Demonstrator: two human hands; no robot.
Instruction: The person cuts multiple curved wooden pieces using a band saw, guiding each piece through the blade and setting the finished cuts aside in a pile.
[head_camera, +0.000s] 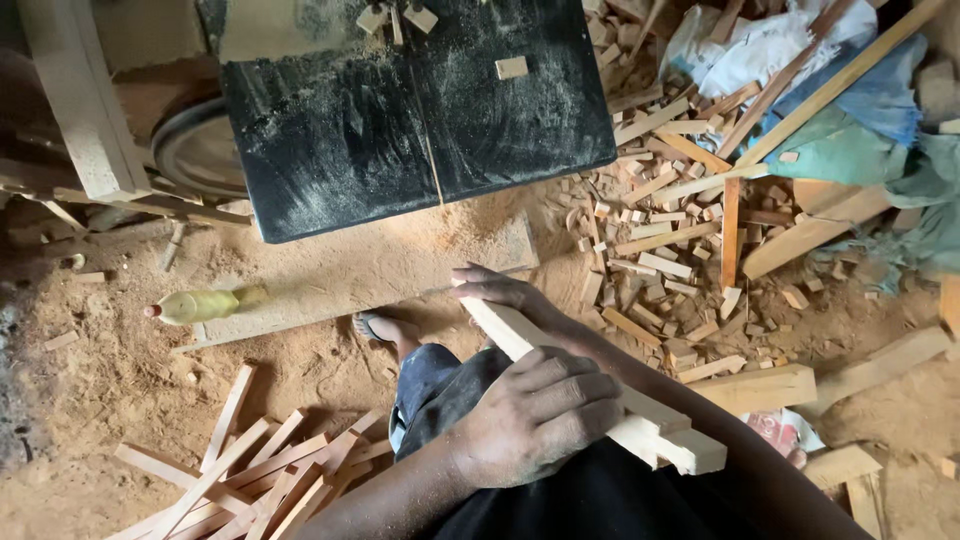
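Your left hand (535, 415) clamps the stiff, light wooden stick (600, 395) mid-length at lower centre; your right hand (500, 292) curls around its upper end. Hold there.

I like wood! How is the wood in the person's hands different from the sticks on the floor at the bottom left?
The held wood is thick and pale, gripped by both the left hand and right hand. The floor sticks are thinner, more reddish, and lie loose in a crisscross heap on sawdust. Both are sawn, straight-edged wood.
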